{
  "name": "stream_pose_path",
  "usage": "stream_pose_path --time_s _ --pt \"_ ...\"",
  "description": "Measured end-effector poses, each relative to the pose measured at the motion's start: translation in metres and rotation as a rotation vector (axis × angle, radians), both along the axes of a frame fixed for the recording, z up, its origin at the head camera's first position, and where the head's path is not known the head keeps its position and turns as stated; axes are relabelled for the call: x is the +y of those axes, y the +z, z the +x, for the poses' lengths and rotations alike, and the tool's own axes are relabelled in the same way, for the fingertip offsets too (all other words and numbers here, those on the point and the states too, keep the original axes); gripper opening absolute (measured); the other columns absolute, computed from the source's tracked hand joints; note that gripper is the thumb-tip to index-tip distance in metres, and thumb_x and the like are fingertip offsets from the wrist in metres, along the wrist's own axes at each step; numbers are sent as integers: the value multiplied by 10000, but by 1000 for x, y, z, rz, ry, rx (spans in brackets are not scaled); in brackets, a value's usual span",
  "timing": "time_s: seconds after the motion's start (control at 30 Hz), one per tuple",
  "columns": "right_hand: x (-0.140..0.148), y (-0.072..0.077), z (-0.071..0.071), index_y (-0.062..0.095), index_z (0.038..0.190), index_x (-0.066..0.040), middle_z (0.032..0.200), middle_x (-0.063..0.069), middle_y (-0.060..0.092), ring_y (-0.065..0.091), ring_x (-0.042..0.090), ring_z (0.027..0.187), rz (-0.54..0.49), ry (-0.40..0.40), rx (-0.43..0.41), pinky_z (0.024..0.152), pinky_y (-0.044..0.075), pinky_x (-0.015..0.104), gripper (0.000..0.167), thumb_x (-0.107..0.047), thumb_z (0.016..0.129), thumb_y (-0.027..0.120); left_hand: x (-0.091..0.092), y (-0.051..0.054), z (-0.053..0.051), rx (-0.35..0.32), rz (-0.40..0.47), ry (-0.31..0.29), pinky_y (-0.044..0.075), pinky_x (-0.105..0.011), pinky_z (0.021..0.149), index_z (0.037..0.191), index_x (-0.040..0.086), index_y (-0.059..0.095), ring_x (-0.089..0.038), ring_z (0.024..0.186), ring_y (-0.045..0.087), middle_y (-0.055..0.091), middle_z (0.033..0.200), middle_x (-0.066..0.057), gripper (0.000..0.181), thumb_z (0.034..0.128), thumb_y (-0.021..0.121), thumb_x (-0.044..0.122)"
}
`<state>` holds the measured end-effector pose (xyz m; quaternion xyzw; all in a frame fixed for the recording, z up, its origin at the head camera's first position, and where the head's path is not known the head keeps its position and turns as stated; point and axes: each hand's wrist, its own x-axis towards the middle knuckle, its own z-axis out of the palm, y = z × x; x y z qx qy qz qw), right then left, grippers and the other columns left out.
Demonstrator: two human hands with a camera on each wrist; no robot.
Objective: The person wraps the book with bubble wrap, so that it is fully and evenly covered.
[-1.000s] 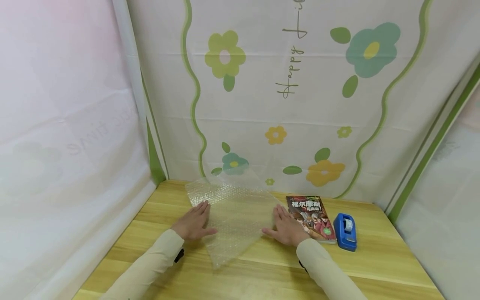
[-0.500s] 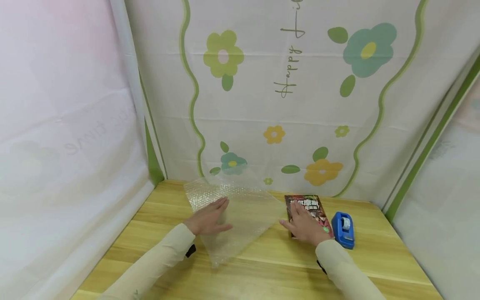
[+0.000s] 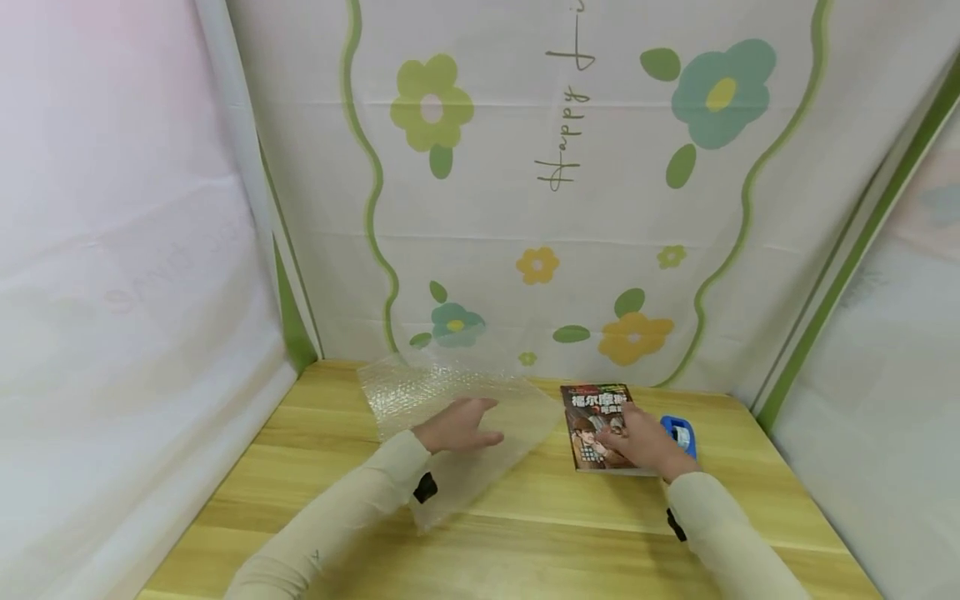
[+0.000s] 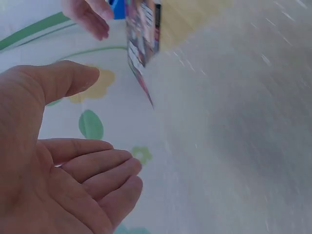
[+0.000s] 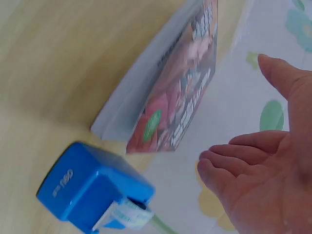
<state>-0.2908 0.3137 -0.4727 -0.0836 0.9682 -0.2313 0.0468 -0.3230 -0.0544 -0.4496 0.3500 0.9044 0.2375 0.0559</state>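
A sheet of clear bubble wrap [image 3: 415,392] lies on the wooden table, its far part near the back curtain. My left hand [image 3: 459,427] hovers over it, thumb spread from relaxed fingers and nothing held; the left wrist view shows the same hand [image 4: 83,161] beside the wrap [image 4: 234,112]. To the right is a paperback book [image 3: 588,429] with a dark illustrated cover. My right hand [image 3: 643,440] is over the book's right side, partly hiding it. In the right wrist view that hand [image 5: 263,165] appears apart from the book [image 5: 178,92], fingers loosely bent, thumb apart.
A blue tape dispenser [image 3: 670,423] stands just right of the book, partly behind my right hand. White flowered curtains [image 3: 480,200] close off the back and both sides of the wooden table [image 3: 525,550].
Both hands have moved right: the left from the wrap's left edge to over its middle, the right from the wrap's right edge to over the book. The head view has shifted slightly.
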Motion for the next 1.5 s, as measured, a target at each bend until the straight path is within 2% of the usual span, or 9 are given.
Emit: stream_pose_path --time_s 0.07,0.17,0.33,0.7,0.9,1.0,1.13,1.27,1.5 --pt "6 3 -2 308 1540 214 1019 285 696 600 217 617 1 -19 -5 739 538 419 894 -467 1058 629 10 2 -2 -54 38 1 546 -449 1113 1480 -122 520 -333 978 730 735 1178 -319 681 1001 692 331" --pt "14 8 -4 601 1289 124 847 183 687 544 171 598 -19 -50 -24 673 514 388 638 -467 1052 637 26 4 -2 -141 103 29 542 -463 1123 1464 -96 553 -370 1342 644 623 1465 -267 644 1005 697 332" --pt "23 12 -8 712 994 -45 734 94 702 463 142 541 -86 -54 -77 608 431 327 428 -465 1048 646 48 5 -1 -319 184 108 556 -457 1098 1441 -16 613 -330 1337 650 662 1444 -192 578 1003 711 349" --pt "33 26 -9 520 1248 156 1004 255 564 436 202 679 -68 -137 -202 695 432 372 786 -581 1008 647 85 -7 0 -599 344 184 530 -548 1112 1412 -27 633 -361 1327 636 638 1457 -192 554 1008 728 341" --pt "36 25 -12 410 758 -117 682 32 412 263 125 555 -172 -158 -250 575 315 308 484 -422 1038 661 100 -14 5 -702 436 188 515 -570 1127 1433 -76 595 -385 1343 629 596 1498 -232 587 1022 709 327" --pt "37 21 -16 333 622 -197 549 -71 296 188 86 497 -194 -149 -258 524 274 271 567 -390 1044 659 105 -16 7 -746 508 190 570 -494 1040 1304 -67 681 -242 1000 716 719 1163 -150 448 1037 686 293" --pt "39 19 -18 327 567 -221 516 -93 266 175 70 476 -209 -150 -263 502 263 250 605 -386 1047 656 113 -19 6 -824 612 144 372 -321 656 696 119 613 -95 528 278 384 586 60 393 1073 628 228" --pt "39 16 -18 343 557 -210 509 -90 270 188 73 472 -228 -140 -269 506 277 255 609 -388 1048 656 117 -26 2 -885 689 124 254 -278 599 528 248 290 -77 490 168 252 510 104 640 1086 597 192" --pt "37 11 -18 384 539 -212 498 -90 295 214 70 464 -242 -137 -270 508 293 260 608 -392 1061 639 126 -41 -6 -948 740 160 382 -294 724 553 258 262 -74 515 220 276 536 97 638 1086 613 238"
